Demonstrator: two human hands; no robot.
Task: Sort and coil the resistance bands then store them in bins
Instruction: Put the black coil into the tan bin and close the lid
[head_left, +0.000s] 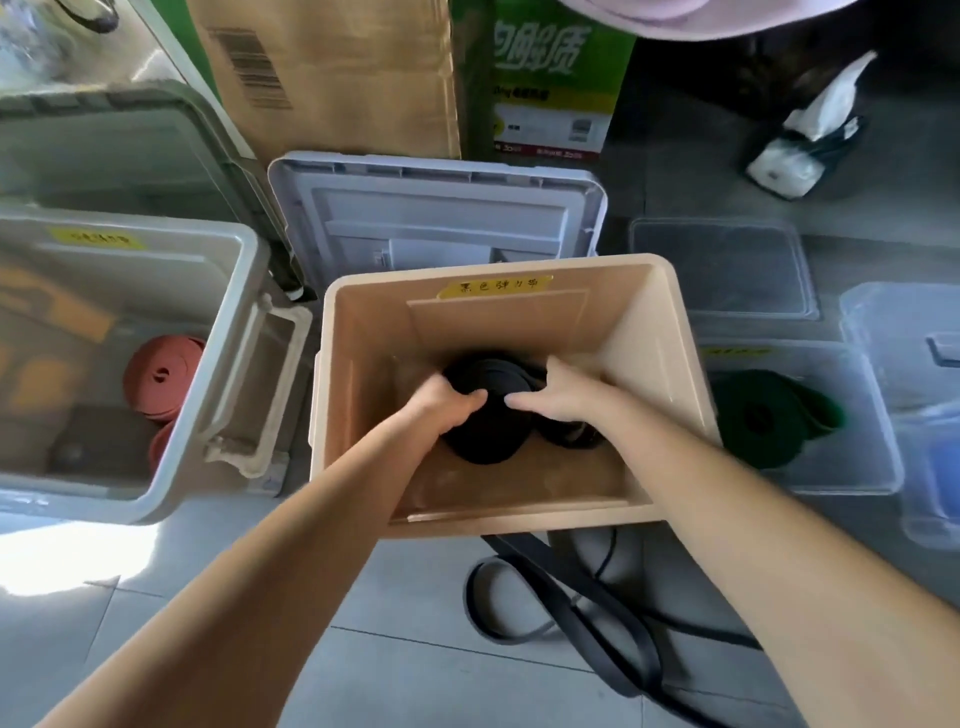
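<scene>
- Currently both hands are down inside the beige bin (358, 312), w/ the black coil (483, 441) held between them. The left hand (447, 402) curls over its left edge and the right hand (561, 395) wraps its top-right side, thumbs nearly meeting. The coil sits low in the bin; can't tell if it rests on the btm or hangs in the grip.
- Main risk: the coil springs open on release. Nothing visibly ties it, so if both hands let go at once the outer turns prob. unwind and sprawl across the bin.
- A second black coil (571, 436) lies just beside it, under the right wrist. Setting one half on top of the other could tip it or snag a loop, and then both loosen.
- On the way out, a finger hooked under a turn could drag the band back up w/ the hand.
- Loose black bands (587, 613) lie on the floor at the bin's near edge, one seeming to run under it. Pulling on them could shift the bin, and they could catch a foot.
- Mix-up risk looks low: red coils (161, 374) are in the grey bin (249, 291) at left, and a green coil (763, 421) is in the clear bin (878, 415) at right. The yellow label (496, 286) on the beige bin isn't legible enough to check.
</scene>
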